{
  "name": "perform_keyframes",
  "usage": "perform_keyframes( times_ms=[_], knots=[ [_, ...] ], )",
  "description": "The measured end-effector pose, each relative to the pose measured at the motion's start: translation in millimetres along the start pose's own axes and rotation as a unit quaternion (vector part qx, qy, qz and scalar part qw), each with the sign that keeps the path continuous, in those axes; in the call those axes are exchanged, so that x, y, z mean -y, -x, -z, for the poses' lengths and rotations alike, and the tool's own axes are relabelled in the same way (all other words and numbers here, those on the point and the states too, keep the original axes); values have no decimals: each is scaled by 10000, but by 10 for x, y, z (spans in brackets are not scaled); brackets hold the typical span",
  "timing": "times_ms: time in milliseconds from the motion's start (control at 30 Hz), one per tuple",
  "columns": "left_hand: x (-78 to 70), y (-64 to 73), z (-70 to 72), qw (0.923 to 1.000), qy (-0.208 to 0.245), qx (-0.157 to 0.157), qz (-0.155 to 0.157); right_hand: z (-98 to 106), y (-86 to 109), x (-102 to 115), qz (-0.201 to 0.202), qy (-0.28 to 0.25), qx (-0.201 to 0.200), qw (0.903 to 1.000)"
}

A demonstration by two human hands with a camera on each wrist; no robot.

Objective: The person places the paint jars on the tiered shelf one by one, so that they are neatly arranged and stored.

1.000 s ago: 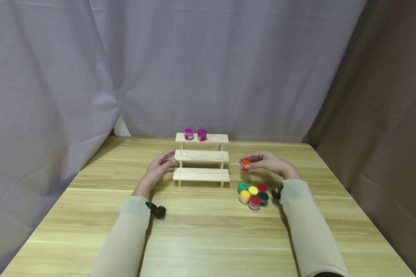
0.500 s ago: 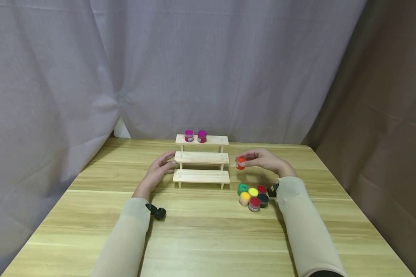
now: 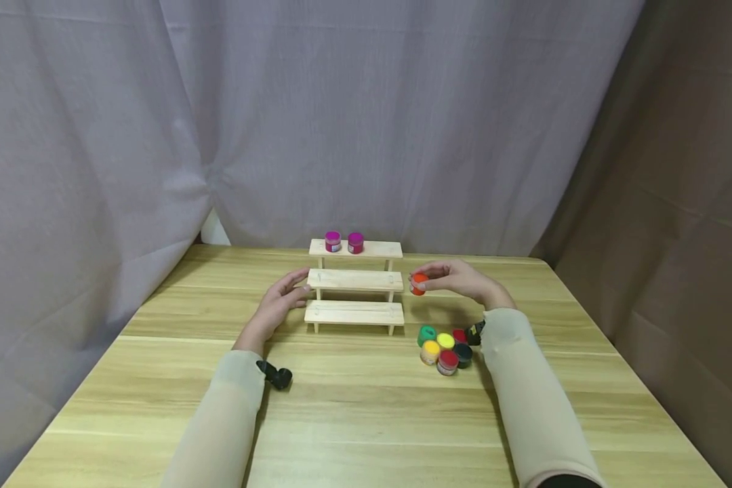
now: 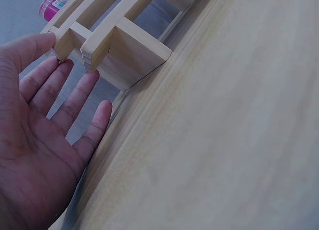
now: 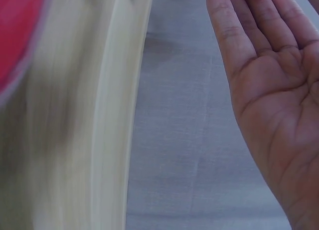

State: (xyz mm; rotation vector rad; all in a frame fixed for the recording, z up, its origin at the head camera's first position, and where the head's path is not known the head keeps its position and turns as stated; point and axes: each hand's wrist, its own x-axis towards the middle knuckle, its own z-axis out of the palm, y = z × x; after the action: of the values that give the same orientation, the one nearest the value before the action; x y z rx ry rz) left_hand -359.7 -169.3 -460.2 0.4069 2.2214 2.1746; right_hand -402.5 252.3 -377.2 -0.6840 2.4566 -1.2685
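Orange jar (image 3: 419,285) held above the table (image 3: 341,427), beside the wooden stand (image 3: 355,279).
The jar was pinched in the right hand (image 3: 460,279); the left hand (image 3: 274,305) was placed, fingers loosely extended, at the stand's left end. A drop was judged possible if the pinch were loosened, and toppling of the two purple jars (image 3: 356,243) if the stand were bumped.

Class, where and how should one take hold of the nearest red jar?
The nearest red jar is probably best gripped round its lid, coming down from the near side: it stands upright, uncrowded there, with other jars behind.
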Motion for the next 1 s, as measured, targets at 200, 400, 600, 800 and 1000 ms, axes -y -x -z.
perform_keyframes(
  times_ms=[200, 400, 600, 800, 1000],
  knots=[
    [2, -15, 16, 10000, 29, 3, 24, 2, -57, 87, 110, 19, -108, 9999],
    [-4, -21, 15, 10000, -9, -34, 33, -24, -117, 164, 258, -165, -234, 9993],
    [7, -21, 9, 10000, -39, -16, -3, -58, -209, 193, 393, -215, -227, 9987],
    [-1, -22, 7, 10000, -75, -1, 2, -90, -285, 268, 469, -217, -324, 9981],
    [2, -19, -13, 10000, -83, 22, -17, -101, -347, 328, 540, -300, -302, 9976]
  ],
)
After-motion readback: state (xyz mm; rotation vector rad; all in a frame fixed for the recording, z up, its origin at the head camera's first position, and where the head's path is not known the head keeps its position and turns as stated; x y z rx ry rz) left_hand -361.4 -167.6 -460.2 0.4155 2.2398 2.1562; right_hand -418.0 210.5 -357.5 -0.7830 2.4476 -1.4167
